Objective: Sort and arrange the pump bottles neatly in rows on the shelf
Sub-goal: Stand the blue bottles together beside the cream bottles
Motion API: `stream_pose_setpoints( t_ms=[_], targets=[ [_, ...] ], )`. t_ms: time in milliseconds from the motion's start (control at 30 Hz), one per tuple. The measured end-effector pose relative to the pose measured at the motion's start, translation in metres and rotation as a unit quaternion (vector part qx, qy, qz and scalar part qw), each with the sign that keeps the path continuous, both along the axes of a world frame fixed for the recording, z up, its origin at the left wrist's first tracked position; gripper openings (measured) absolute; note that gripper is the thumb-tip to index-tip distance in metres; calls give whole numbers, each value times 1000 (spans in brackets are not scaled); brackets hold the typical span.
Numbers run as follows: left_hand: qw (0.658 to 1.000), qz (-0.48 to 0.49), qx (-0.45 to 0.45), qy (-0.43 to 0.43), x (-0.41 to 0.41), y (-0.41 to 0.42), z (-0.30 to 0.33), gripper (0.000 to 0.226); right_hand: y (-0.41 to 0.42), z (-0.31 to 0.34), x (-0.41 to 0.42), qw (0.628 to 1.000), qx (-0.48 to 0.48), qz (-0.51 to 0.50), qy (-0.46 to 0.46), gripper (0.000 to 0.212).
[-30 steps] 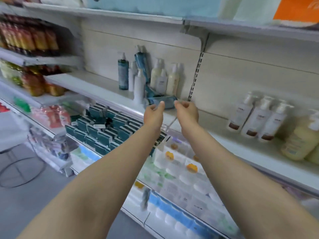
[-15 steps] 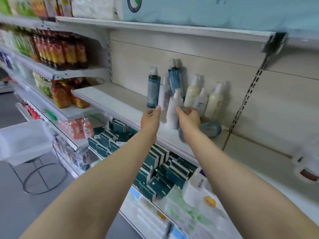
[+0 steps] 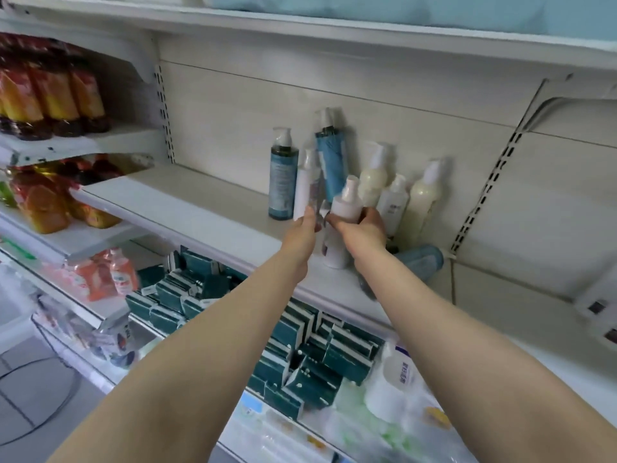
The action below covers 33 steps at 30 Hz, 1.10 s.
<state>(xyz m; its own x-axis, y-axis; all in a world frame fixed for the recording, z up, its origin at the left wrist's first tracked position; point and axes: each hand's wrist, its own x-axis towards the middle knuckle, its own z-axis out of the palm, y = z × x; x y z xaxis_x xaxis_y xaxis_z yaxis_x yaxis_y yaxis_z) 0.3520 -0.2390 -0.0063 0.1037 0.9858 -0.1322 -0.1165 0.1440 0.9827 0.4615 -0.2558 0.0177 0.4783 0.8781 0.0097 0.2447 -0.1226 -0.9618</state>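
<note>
Item: pump bottles, mixed lot, on the middle shelf point(image 3: 187, 208) against the back panel.

Holding: right hand point(image 3: 362, 225) grips a small white bottle point(image 3: 345, 203) by its body, fingers curled round it, lifted clear of the shelf — likely so it can be moved into a row. Left hand point(image 3: 302, 233) reaches in just beside it, fingers straight, tips touching or nearly touching a white bottle point(image 3: 305, 185) behind; whether it presses cannot be told.

Stock, standing: dark teal bottle point(image 3: 282, 177), upright, leftmost. Blue bottle point(image 3: 330, 162) tilted, leaning on its neighbours. Two cream bottles point(image 3: 374, 175) point(image 3: 424, 195) and a white labelled bottle point(image 3: 394, 205) between them, at the back.

Stock, fallen: one blue bottle point(image 3: 420, 260) on its side near the shelf's right end, behind the right forearm.

Condition: clustered, colours mixed, no rows yet; sorting appears at an early stage.
</note>
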Motion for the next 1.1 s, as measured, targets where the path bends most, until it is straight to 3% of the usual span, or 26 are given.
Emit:
stream_pose_setpoints(
  t_ms=[167,267,467,567,667,800,867,967,1100],
  targets=[
    [997,-68,-1,20,-12,33,4,43,21,8,-7,995,19,-43,91,45],
    [995,-90,-30,-23,-17,49,11,30,37,11,-16,985,71,-45,152,39],
    [982,-107,-61,-140,-25,70,11,28,59,7,-39,988,92,-58,108,11],
    [977,-101,-55,-182,-35,84,10,26,64,3,-61,986,90,-48,136,38],
    [974,-94,-53,-199,-44,96,13,27,66,-7,-74,986,101,-34,126,46],
    [982,-94,-44,-158,-56,106,16,22,68,-12,-79,970,130,-44,202,36],
    [990,-49,-28,-126,-64,115,11,26,69,-12,-82,961,139,-60,232,28],
    [995,36,-22,-90,-77,131,-2,45,71,-16,-82,957,144,-84,236,27],
    [998,54,-7,-21,-88,148,-10,69,72,-17,-82,954,143,-110,237,32]
  ],
)
